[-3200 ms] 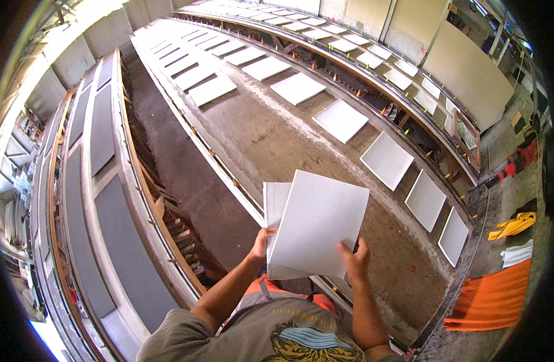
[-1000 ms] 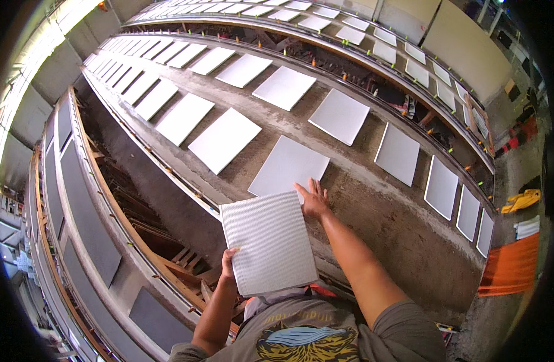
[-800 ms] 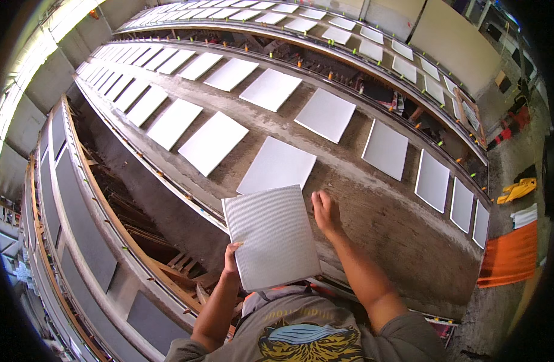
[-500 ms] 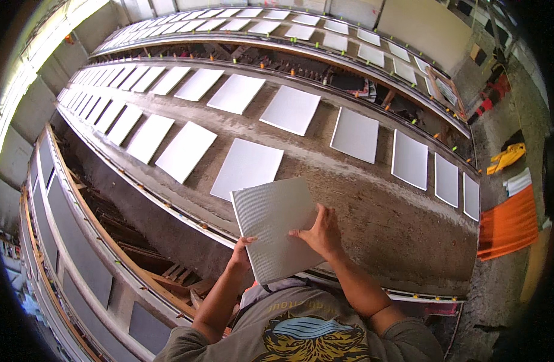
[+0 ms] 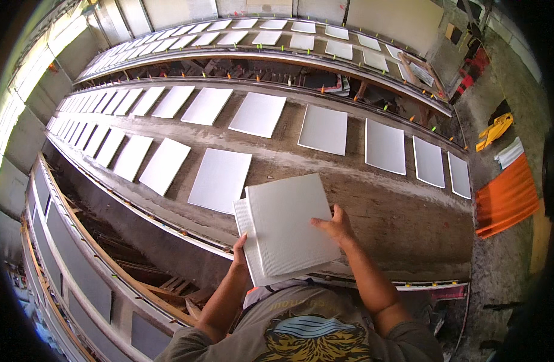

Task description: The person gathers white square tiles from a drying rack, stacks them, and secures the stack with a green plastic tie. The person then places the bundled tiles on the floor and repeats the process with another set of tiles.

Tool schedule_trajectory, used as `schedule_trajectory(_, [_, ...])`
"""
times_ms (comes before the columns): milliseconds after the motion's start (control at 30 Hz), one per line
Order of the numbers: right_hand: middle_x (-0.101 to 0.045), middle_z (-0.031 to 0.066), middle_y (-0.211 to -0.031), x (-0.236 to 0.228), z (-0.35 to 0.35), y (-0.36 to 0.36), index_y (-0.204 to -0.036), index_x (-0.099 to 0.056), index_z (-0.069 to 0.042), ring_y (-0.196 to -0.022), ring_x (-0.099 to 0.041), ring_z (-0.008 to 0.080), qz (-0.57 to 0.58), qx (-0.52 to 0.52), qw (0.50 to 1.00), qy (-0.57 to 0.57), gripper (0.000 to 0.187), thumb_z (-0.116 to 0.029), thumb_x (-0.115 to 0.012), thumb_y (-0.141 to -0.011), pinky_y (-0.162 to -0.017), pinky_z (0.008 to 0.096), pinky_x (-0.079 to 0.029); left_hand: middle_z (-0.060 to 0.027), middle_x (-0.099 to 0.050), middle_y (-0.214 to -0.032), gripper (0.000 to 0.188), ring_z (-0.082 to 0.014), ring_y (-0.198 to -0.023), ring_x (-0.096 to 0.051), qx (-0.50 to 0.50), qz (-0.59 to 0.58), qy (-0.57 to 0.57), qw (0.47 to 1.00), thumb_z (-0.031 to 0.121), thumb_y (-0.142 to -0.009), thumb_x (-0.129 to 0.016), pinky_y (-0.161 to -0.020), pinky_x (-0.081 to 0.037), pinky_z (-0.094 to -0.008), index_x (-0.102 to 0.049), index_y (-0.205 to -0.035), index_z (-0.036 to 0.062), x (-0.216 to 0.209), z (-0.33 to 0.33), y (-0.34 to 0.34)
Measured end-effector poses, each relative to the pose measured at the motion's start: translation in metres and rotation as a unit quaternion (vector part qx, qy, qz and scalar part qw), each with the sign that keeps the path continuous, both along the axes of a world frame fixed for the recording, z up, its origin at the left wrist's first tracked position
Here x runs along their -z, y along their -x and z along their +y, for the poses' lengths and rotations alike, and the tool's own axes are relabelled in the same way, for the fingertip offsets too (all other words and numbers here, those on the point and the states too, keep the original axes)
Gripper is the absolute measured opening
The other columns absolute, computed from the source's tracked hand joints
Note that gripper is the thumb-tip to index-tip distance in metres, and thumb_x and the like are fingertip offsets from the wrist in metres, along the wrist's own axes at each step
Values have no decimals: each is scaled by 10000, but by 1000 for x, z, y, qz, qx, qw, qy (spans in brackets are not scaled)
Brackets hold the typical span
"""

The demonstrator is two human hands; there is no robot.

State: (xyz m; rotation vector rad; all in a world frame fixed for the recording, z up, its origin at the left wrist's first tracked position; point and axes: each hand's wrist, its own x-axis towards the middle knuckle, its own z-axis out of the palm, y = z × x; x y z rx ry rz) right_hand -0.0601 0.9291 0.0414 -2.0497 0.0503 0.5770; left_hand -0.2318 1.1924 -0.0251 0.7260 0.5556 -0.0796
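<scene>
A stack of white sheets [image 5: 289, 223] with many layered edges is held in front of my body, over the near edge of a long brown table [image 5: 403, 232]. My left hand [image 5: 241, 248] grips its left side, the fingers mostly hidden underneath. At the right side, my right hand [image 5: 336, 228] holds the upper part, its thumb lying on top. That upper part sits shifted up and to the right, so a strip of the lower sheets [image 5: 245, 232] shows at the left. Just beyond the stack, a white sheet [image 5: 220, 181] lies flat on the table.
Two rows of white sheets [image 5: 257, 114] run along this table. A second long table [image 5: 229, 54] behind carries more. At the left stands a rack with dark grey panels [image 5: 87, 283]. An orange cloth [image 5: 507, 196] and a yellow item [image 5: 494, 131] are at the right.
The stack's upper part has slid up and right over the lower sheets, with my right hand on it. My view has turned slightly, so the tables appear shifted left.
</scene>
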Motion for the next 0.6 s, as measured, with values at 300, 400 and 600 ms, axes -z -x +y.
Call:
schedule_trajectory(300, [-659, 122, -1118, -48, -62, -78, -1233, -587, -5, -1021, -630, 270, -239, 182, 900, -316, 516, -199, -800, -805, -891, 415, -499, -113, -651, -884, 263, -325, -882, -651, -96, 17, 15, 995, 297, -676, -615, -811, -546, -518, -628, -859, 108, 61, 35, 19])
schedule_trajectory(400, [-698, 143, -1096, -31, -69, -90, -1189, -639, -10, -978, -670, 277, -318, 89, 932, -151, 460, -266, -786, -837, -854, 407, -517, -115, -651, -867, 284, -318, -861, -655, -100, 10, -34, 994, 310, -684, -615, -771, -552, -519, -644, -876, 103, 58, 33, 41])
schedule_trajectory(600, [-691, 71, -1261, 63, -66, -88, -1325, -655, -262, -1157, -666, 304, -544, -193, 811, 99, 478, -221, -704, -851, -902, 413, -579, -104, -678, -824, 282, -315, -801, -687, -154, -75, -34, 985, 322, -780, -569, -759, -576, -487, -665, -832, 62, 63, 16, 74])
